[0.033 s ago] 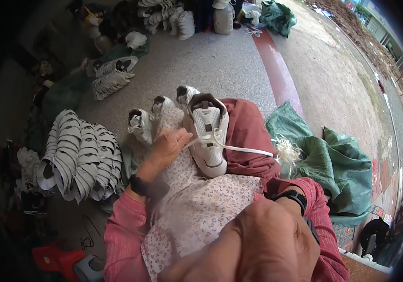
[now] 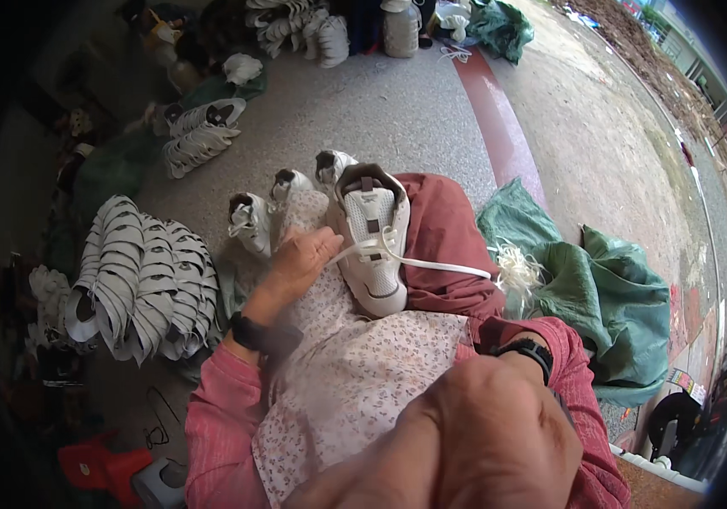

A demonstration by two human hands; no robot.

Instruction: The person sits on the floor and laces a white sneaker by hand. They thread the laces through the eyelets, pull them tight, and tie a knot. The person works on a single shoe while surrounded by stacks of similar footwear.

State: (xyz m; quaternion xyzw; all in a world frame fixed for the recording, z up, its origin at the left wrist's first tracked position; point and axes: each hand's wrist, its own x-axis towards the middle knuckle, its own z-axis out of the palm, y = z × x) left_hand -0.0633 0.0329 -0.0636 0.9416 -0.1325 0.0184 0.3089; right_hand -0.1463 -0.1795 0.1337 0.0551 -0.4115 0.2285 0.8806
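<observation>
A white lace-up sneaker (image 2: 374, 246) with a dark lining rests on my lap, its opening turned away from me. Its white shoelace (image 2: 444, 270) passes through the middle eyelets. One end stretches right toward a bundle of laces (image 2: 518, 273). My left hand (image 2: 306, 261) is closed in a pinch on the lace's other end, beside the shoe's left side. Large and close in the lower foreground is my right hand (image 2: 499, 428), apart from the shoe. Its knuckles are bent, but its fingertips run out of view, so what it may hold is hidden.
Several white sneakers, one laced (image 2: 249, 222), stand beyond my left leg. Nested stacks of shoe uppers (image 2: 147, 280) lie at left. Green sacks (image 2: 605, 305) bulge at right. A red plastic object (image 2: 100, 468) is at lower left, and a jug (image 2: 400, 30) stands far ahead.
The view has shifted very slightly. My left hand keeps its pinch on the shoelace, and the shoe stays in place on my lap.
</observation>
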